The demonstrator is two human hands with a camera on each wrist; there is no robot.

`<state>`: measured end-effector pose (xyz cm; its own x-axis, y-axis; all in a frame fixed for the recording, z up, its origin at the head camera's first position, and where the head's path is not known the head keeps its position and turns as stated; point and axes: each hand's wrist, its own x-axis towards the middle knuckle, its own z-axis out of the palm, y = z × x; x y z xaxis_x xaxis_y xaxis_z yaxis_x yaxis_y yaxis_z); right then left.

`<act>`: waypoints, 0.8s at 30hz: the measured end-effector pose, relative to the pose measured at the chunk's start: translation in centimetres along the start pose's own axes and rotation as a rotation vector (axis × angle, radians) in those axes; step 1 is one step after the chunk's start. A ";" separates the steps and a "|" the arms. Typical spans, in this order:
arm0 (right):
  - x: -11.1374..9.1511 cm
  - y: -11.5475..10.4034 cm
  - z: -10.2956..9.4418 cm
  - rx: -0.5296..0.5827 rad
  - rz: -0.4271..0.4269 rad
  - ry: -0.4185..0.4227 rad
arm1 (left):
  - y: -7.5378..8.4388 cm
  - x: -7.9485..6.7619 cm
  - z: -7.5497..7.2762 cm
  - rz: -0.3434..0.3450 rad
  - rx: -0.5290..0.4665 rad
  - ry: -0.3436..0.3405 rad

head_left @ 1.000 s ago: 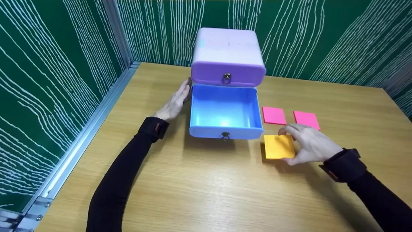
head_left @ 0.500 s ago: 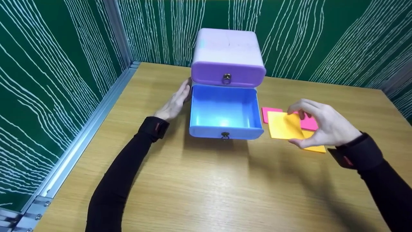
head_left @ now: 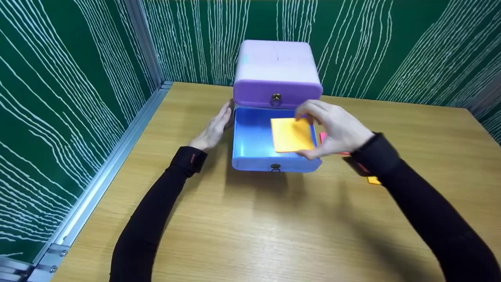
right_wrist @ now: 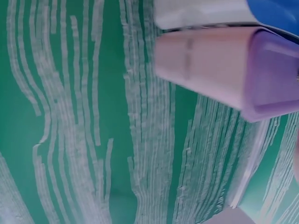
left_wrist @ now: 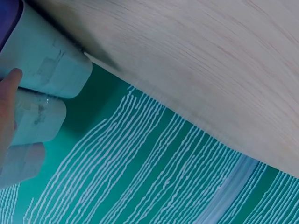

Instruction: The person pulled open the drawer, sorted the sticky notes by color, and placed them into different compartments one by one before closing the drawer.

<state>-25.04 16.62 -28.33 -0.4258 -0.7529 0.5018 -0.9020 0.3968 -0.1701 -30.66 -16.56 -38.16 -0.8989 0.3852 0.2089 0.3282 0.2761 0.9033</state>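
Observation:
An orange sticky note pad is pinched between the thumb and fingers of my right hand. The pad is over the right part of a pulled-out blue drawer, whose visible floor is bare. Above that drawer sits a purple drawer front, pushed in, with a ring pull. Both belong to a small white drawer cabinet. My left hand rests against the cabinet's left side with fingers extended; its fingertips are partly hidden. In the left wrist view a finger touches the cabinet's side.
Right of the drawer, a pink sticky note pad and another orange pad lie on the wooden table, mostly hidden by my right hand and forearm. Green walls with white streaks and a metal frame border the table.
My right hand has lifted the orange sticky note pad off the table and carried it left over the blue drawer. My left hand stays at the cabinet's side.

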 end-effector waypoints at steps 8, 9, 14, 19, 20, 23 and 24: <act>4.1 -1.4 3.5 -0.036 0.062 -0.137 | 0.0 0.2 0.1 0.017 -0.098 -0.023; 4.4 -1.4 3.9 -0.035 0.065 -0.155 | 0.1 0.2 0.1 0.018 -0.103 -0.024; 5.4 -1.5 5.9 -0.015 0.058 -0.210 | 0.1 0.1 0.2 0.017 -0.093 -0.037; 5.4 -1.5 6.5 0.007 0.116 -0.254 | 0.1 0.0 0.1 0.017 -0.070 -0.038; 5.3 -1.5 6.4 0.004 0.119 -0.259 | 0.1 0.0 0.1 0.017 -0.073 -0.040; 5.0 -1.4 6.0 -0.007 0.096 -0.252 | 0.1 0.0 0.0 0.007 -0.064 -0.040; 4.8 -1.4 5.8 -0.013 0.076 -0.239 | 0.1 0.0 -0.1 0.002 -0.062 -0.038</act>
<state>-26.23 9.38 -30.59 -0.4983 -0.8231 0.2725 -0.8666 0.4625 -0.1875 -30.62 -16.64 -38.01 -0.8863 0.4190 0.1973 0.3101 0.2205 0.9248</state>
